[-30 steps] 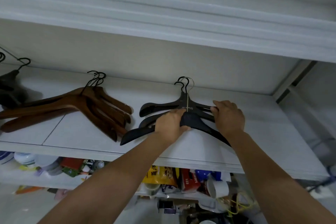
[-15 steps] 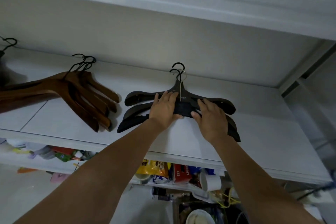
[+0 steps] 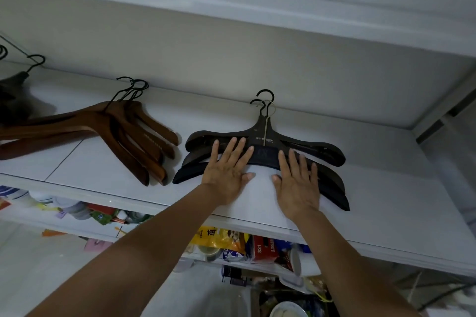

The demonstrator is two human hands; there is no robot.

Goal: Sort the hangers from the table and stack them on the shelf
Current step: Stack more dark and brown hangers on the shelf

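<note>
left hand [image 3: 226, 172], right hand [image 3: 298, 183] uncurling, now pressing spread flat | black hangers [image 3: 265, 136] settling right of brown hangers [image 3: 123, 131] | stack looking placed

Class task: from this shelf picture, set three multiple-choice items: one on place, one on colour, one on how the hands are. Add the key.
1. On the shelf, the brown hangers lie:
A) left of the black hangers
B) right of them
C) on top of them

2. The hangers under the hands are:
A) white
B) black
C) red

3. The left hand and right hand are:
A) fists
B) flat, fingers straight
C) pinching a hook

Key:
1 A, the brown pile sits apart to the left.
2 B, the pile touched is black.
3 B, both hands lie flat on the hangers.
</note>
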